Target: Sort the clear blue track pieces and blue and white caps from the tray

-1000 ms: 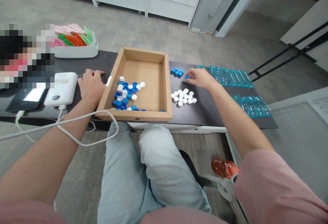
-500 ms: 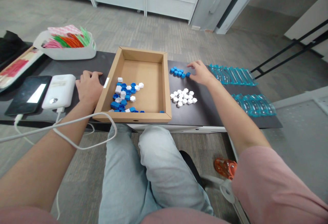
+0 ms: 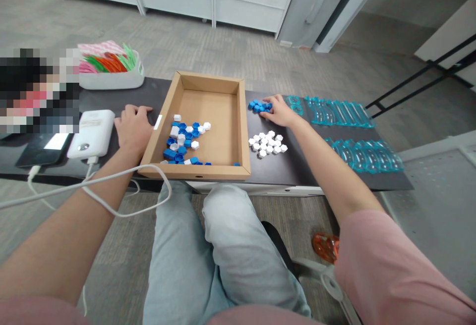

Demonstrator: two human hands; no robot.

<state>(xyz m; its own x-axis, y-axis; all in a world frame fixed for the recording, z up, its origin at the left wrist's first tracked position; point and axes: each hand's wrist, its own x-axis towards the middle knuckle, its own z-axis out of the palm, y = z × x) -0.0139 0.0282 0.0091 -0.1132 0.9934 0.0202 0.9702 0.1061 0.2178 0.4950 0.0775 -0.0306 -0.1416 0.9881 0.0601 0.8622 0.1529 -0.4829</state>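
A shallow cardboard tray [image 3: 241,122] sits mid-table and holds several blue and white hexagonal pieces [image 3: 184,139] in its near left part. To the right of it lie a small cluster of blue pieces [image 3: 257,105] and, nearer me, a cluster of white pieces [image 3: 267,143]. My right hand [image 3: 280,112] rests on the table with its fingertips touching the right end of the blue cluster. My left hand [image 3: 133,126] lies flat on the table against the tray's left wall, holding nothing.
Two rows of clear turquoise plastic parts [image 3: 336,111] [image 3: 364,152] lie at the right. A white power bank [image 3: 92,134], a phone [image 3: 43,149] and a white cable [image 3: 122,179] are at the left. A white basket of coloured items [image 3: 111,70] stands far left.
My right hand carried a blue piece to the blue cluster, set it down, and now presses against the cluster. My left hand stayed beside the tray.
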